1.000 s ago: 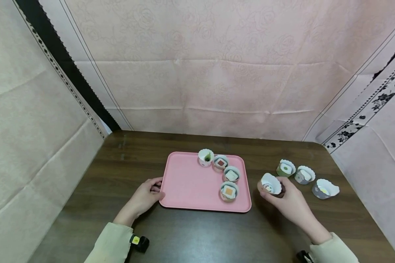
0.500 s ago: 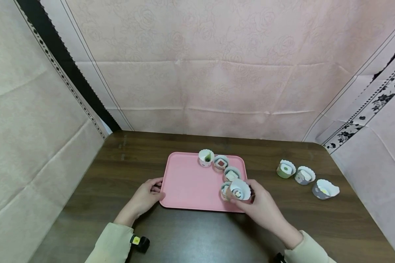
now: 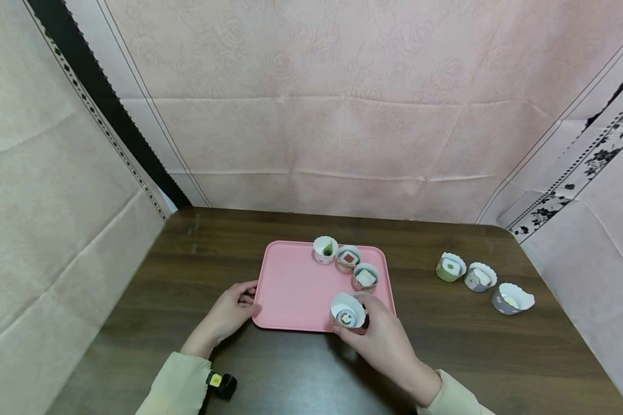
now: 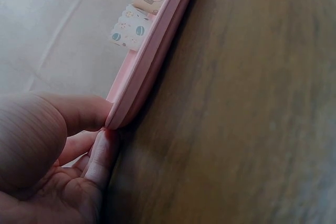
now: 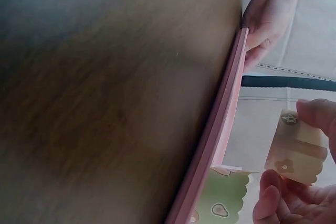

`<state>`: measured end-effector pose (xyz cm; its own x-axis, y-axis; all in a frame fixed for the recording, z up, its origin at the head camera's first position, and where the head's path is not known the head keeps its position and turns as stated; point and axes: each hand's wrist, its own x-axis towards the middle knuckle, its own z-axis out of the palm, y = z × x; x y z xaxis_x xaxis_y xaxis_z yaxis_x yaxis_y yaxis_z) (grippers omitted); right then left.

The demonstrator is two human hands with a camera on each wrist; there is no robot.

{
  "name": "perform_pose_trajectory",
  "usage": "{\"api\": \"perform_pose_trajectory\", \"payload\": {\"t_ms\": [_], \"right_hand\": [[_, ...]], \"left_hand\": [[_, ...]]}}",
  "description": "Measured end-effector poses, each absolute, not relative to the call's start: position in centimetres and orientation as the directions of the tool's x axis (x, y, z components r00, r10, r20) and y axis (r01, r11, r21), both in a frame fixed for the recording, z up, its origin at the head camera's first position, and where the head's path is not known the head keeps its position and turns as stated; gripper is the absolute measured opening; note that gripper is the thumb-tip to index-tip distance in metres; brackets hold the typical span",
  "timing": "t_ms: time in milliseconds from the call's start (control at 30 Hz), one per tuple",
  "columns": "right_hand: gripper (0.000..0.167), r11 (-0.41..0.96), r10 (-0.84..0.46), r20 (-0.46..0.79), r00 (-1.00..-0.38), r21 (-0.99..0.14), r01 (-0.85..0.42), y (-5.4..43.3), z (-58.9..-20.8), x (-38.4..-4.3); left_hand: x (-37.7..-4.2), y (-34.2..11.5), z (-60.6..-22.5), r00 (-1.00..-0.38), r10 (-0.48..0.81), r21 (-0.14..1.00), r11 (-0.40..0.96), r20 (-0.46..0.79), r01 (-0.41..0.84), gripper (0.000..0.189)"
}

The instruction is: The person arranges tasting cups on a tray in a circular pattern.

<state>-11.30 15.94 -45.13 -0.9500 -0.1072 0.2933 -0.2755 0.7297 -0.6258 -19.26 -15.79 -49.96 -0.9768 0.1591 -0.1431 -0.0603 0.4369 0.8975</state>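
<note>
My left hand (image 3: pixel 230 311) grips the left edge of a pink tray (image 3: pixel 296 288); in the left wrist view thumb and fingers pinch its rim. My right hand (image 3: pixel 386 340) holds a paper baking cup (image 3: pixel 341 304) with a scalloped rim over the tray's front right part. A small round picture shows inside that cup. In the right wrist view the held cup (image 5: pixel 296 153) is beige, tilted, between thumb and fingers. Along the tray's right side stand a white cup (image 3: pixel 322 259) and two more blue-lined cups (image 3: pixel 364 286). Another cup (image 5: pixel 223 198), green outside, stands there, mostly hidden by my right hand in the head view.
On the dark wooden table (image 3: pixel 301 374), right of the tray, stand a green cup (image 3: pixel 447 275), a grey-blue cup (image 3: pixel 476 284) and a dark grey cup (image 3: pixel 502 305) with its rim drawn out. Patterned pale cloth (image 3: pixel 342 155) hangs behind and at both sides.
My right hand has carried the baking cup leftward from the table right of the tray to over the tray's front part. My left hand has stayed on the tray's edge.
</note>
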Motion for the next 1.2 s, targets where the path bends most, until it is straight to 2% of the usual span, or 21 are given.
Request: {"api": "perform_pose_trajectory", "payload": {"t_ms": [367,567,733,1200], "right_hand": [[0.047,0.759,-0.176,0.4,-0.899,-0.526,-0.383,15.7,-45.7,-12.7],[0.049,0.819,-0.214,0.343,-0.915,-0.447,-0.359,15.3,-46.4,-13.8],[0.051,0.851,-0.238,0.344,-0.908,-0.377,-0.366,15.4,-46.9,-14.3],[0.057,0.895,-0.231,0.246,-0.941,-0.325,-0.305,15.3,-47.2,-14.8]], "left_hand": [[-19.4,-15.8,-49.8,-0.977,0.167,0.899,0.436,-0.133,-0.048,0.055],[-19.3,-15.7,-50.0,-0.977,0.164,0.897,0.438,-0.137,-0.053,0.056],[-19.3,-15.7,-50.0,-0.977,0.167,0.9,0.433,-0.133,-0.048,0.056],[-19.2,-15.8,-50.0,-0.978,0.157,0.892,0.449,-0.137,-0.053,0.055]]}}
